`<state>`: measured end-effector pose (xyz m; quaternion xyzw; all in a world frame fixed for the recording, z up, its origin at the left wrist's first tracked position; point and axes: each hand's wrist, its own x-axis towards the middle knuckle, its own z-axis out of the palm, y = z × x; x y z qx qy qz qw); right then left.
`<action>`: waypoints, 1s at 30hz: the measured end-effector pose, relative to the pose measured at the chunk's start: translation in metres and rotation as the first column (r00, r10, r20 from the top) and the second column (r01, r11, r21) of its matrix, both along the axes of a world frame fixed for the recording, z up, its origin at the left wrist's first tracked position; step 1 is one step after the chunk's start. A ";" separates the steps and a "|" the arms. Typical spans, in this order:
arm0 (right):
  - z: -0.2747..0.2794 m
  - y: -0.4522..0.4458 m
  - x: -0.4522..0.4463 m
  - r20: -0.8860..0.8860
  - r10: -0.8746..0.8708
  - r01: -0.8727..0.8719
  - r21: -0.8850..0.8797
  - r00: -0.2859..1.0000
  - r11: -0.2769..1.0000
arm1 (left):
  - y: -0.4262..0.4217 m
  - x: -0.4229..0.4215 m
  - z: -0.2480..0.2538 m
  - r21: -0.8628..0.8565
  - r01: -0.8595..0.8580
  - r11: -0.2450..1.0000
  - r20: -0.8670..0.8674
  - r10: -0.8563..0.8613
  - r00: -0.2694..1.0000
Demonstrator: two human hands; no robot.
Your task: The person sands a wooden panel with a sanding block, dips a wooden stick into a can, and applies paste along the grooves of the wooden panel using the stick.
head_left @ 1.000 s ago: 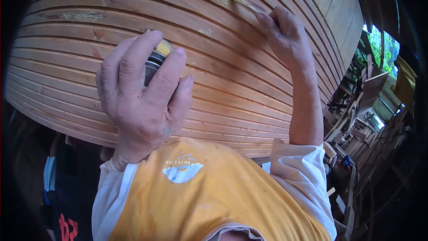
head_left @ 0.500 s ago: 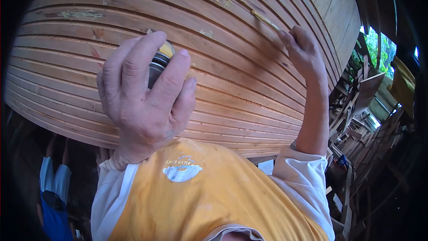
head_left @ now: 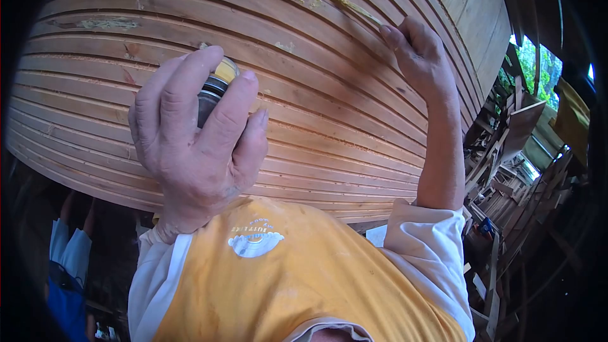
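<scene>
At far left we see a pale smear on the planked surface. Next comes our left hand, its grip wrapped around a dark container with yellow showing at the upper end. Further right and higher, yellow dabs sit on the planked surface. Just right of them is the tip of our thin stick; we cannot tell whether it touches. Its long axis slopes down and right, roughly along the seams, into our right hand, whose grip pinches it between thumb and curled fingers. Of our 2 hands, the right is nearer the dabs; the container lies lower left, well apart from the stick.
</scene>
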<state>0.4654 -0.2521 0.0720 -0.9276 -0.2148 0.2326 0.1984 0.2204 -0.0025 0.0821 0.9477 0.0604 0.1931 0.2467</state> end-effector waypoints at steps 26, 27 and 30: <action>-0.014 0.029 -0.070 0.159 -0.124 0.116 0.060 0.980 0.991 | -0.001 0.000 0.004 -0.019 -0.018 1.000 -0.001 0.018 1.000; -0.017 0.024 -0.077 0.156 -0.171 0.167 0.038 0.973 0.985 | -0.001 0.000 0.003 -0.015 -0.022 1.000 -0.002 0.022 1.000; -0.028 0.038 -0.089 0.297 -0.161 0.159 0.031 0.941 0.987 | -0.001 0.000 0.002 -0.002 -0.018 1.000 -0.005 0.018 1.000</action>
